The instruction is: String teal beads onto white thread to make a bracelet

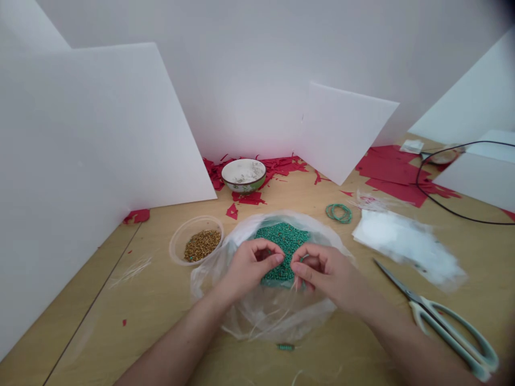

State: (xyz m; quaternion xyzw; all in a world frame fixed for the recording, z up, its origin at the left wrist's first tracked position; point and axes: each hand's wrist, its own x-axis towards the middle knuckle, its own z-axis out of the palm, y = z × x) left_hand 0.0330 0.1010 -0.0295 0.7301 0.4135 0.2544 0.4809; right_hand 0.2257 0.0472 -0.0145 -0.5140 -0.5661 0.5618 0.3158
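Note:
My left hand (pixel 257 264) and my right hand (pixel 319 268) face each other, a small gap apart, over a clear plastic bag (pixel 241 316) of green beads (pixel 281 238). Thumb and forefinger of my left hand are pinched; whatever lies between them is too small to make out. Thin pale thread (pixel 296 284) hangs from the closed fingers of my right hand, its strands trailing across the bag. A short strung row of green beads (pixel 286 347) lies on the table in front of the bag.
Left of the bag sits a plastic tub (pixel 176 244) of gold beads (pixel 202 245). Behind are a bowl (pixel 244 187) and red paper scraps (pixel 281 167). To the right lie green bead rings (pixel 339 213), plastic packets (pixel 406 241) and scissors (pixel 436 316). White boards (pixel 100 134) stand around.

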